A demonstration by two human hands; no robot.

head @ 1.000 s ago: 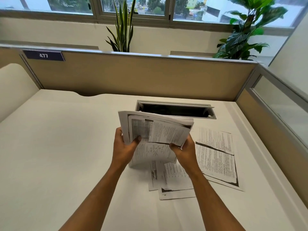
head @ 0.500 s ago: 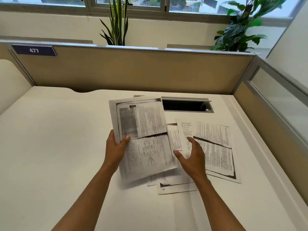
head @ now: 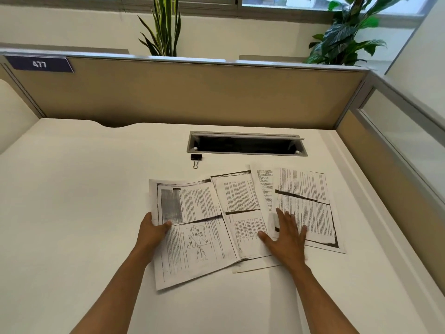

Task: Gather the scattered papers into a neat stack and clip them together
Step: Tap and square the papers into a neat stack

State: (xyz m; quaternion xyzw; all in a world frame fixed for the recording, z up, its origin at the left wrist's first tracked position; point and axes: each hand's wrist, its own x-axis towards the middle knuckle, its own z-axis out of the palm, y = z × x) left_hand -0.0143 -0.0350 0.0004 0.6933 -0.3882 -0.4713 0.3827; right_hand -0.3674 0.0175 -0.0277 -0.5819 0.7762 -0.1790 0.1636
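Observation:
Several printed sheets lie fanned out on the white desk (head: 72,213). My left hand (head: 153,231) pinches the left edge of a small stack of papers (head: 195,232), thumb on top, the stack resting low on the desk. My right hand (head: 286,235) lies flat with fingers spread on the loose sheets to the right, touching the rightmost page (head: 310,203) and a middle page (head: 243,208). A black binder clip (head: 196,159) sits alone on the desk behind the papers, near the cable slot.
An open cable slot (head: 245,144) is cut into the desk at the back. A tan partition (head: 192,92) with a "477" label walls the back, and a glass-topped one runs along the right. Plants stand behind the partition.
The stack in my left hand has come down from upright to lie on the desk. My right hand let go of it and moved right onto the loose sheets. The clip came into view.

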